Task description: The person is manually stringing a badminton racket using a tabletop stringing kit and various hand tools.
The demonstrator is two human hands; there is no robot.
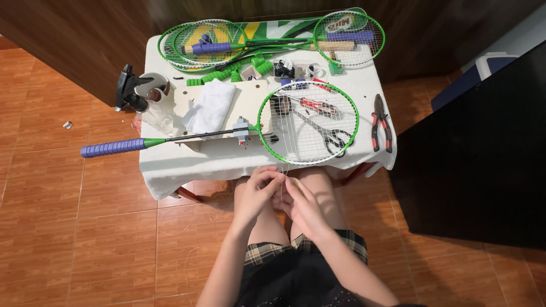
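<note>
Below the head camera, a seated person's two hands meet over the knees, just in front of the near edge of a small cloth-covered table (170,170). The left hand (257,192) has its fingers pinched closed on a thin string (286,168), and the right hand (302,203) is curled beside it, fingertips on the same string. The string runs up from the hands to a green racket (310,91) lying on a pale wooden board (250,96) in the middle of the table. The racket's blue handle (112,148) sticks out well past the table's left edge, over open tiled floor (74,227). Scissors (324,132) lie under the strung head, and red-handled pliers (381,122) sit near the right edge. More green rackets (227,40) crowd the far edge. A white towel (211,105) rests on the board. A dark cabinet (483,148) stands close on the right, leaving a narrow strip of floor.
</note>
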